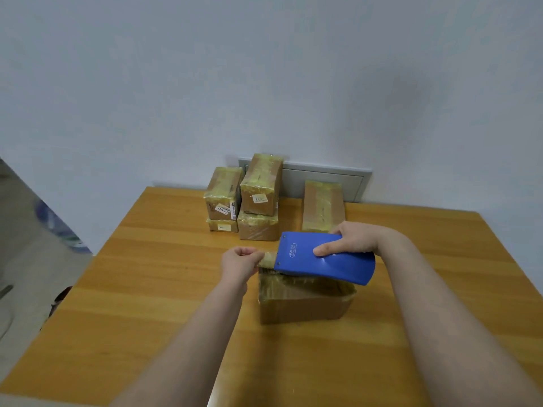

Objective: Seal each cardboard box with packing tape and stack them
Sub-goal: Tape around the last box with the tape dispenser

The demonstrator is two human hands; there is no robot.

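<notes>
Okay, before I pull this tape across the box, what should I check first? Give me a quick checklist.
1. The right hand grips the dispenser: ok.
2. The left hand pinches the tape end: ok.
3. The box sits flat on the table: ok.
4. Flaps shut under the dispenser: cannot tell.
5. Tape end stuck to the box: cannot tell.
6. The stack stands apart from the box: ok.

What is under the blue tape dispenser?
A brown cardboard box wrapped in yellowish tape, on the wooden table. The blue plastic dispenser, gripped by the right hand, hides part of its top.
</notes>
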